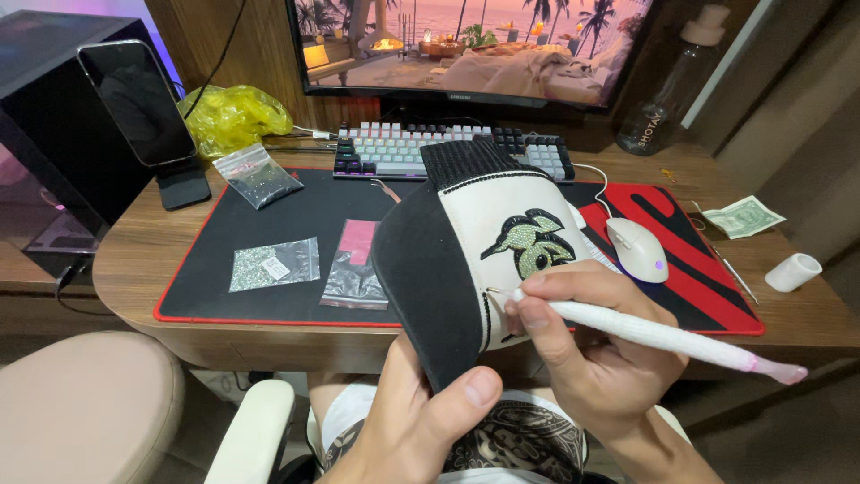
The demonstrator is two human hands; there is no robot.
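The monitor (466,45) at twelve o'clock is cut off by the top edge. The cap (484,242) hides the left hand's (421,421) fingers and some bench (134,251). The pen's (654,336) tip is too small to tell.

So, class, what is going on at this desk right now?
A person holds a cap over their lap. The left hand grips its black brim, thumb on top. The right hand holds a white pen-like tool, its tip touching the white front panel just below a sparkly stone design. Small bags of stones lie on the desk mat.

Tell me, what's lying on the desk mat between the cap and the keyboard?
Head view: only bare black desk mat lies between the cap and keyboard; the cap's mesh back overlaps the keyboard.
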